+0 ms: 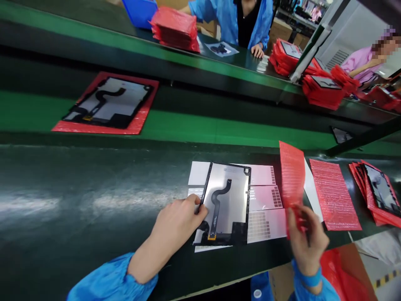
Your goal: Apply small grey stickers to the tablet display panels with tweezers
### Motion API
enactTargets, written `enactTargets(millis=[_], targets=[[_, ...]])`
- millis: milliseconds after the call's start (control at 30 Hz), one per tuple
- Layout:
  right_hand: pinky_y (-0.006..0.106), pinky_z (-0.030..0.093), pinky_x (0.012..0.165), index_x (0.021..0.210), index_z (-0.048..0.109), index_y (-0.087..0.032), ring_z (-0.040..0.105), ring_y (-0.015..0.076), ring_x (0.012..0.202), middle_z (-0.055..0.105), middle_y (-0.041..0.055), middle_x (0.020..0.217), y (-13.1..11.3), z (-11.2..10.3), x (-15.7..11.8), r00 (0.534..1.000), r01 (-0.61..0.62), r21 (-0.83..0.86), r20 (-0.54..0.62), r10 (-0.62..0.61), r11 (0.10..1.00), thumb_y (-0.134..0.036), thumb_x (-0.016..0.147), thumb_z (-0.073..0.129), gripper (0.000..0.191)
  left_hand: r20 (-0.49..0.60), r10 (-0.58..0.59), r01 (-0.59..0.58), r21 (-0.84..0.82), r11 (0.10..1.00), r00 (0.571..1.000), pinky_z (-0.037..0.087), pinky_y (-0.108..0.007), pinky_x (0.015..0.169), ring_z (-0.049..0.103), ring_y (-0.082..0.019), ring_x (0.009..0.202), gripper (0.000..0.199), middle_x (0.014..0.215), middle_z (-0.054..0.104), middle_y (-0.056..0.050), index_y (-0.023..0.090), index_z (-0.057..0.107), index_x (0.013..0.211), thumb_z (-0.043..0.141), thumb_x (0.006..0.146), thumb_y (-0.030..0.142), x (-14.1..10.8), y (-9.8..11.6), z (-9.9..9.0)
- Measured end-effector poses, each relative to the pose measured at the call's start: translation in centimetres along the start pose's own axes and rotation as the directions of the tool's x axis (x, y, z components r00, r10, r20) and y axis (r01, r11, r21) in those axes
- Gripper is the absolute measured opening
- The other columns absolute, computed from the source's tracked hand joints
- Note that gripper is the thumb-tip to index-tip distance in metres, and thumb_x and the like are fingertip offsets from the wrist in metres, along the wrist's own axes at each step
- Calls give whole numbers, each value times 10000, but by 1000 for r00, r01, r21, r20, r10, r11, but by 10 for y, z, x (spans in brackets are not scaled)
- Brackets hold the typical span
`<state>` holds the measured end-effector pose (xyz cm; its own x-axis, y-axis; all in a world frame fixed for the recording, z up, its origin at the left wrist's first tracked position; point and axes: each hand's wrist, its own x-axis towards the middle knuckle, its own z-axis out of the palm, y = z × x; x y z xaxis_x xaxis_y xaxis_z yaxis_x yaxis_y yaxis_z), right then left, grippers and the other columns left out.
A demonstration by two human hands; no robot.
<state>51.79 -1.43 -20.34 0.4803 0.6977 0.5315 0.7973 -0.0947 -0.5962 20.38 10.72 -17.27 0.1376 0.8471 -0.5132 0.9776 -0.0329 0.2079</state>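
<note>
A tablet display panel (233,196), silvery at the back with a black frame and a dark flex cable, lies before me on sheets of small labels (265,198). My left hand (184,213) pinches the panel's left edge between thumb and fingers. To its right, my right hand (308,236) grips the lower end of a red bubble-wrap bag (293,175), which stands raised and slightly blurred above the bench. Another red bubble-wrap bag (335,194) lies flat beyond that hand, partly over a white sheet (311,188).
On the green conveyor belt (216,129), a second panel (109,102) rests on a red bag. Stacked bags with a panel (380,188) sit at the bench's right. A metal post (363,136) slants there. Across the belt, a co-worker in blue (232,21) stands by red bags (175,27).
</note>
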Motion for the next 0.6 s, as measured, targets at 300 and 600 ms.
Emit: enactTargets(millis=[300, 600], targets=[[455, 621, 926, 1242, 662, -237, 763, 297, 1061, 773, 112, 1188, -4, 55, -33, 943, -169, 184, 316, 105, 968, -424, 996, 682, 310, -65, -106, 110, 50, 993, 992, 409, -360, 686, 744, -359, 919, 309, 917, 774, -154, 163, 728, 948, 470, 973, 331, 0, 18, -6], [484, 608, 947, 1284, 663, -230, 745, 318, 1087, 759, 128, 1225, 0, 56, -35, 931, -183, 217, 351, 99, 959, -437, 995, 685, 357, -130, -118, 59, -386, 921, 985, 383, -325, 677, 675, -262, 726, 357, 685, 669, -15, 154, 679, 1226, 578, 932, 329, 0, 3, 19]])
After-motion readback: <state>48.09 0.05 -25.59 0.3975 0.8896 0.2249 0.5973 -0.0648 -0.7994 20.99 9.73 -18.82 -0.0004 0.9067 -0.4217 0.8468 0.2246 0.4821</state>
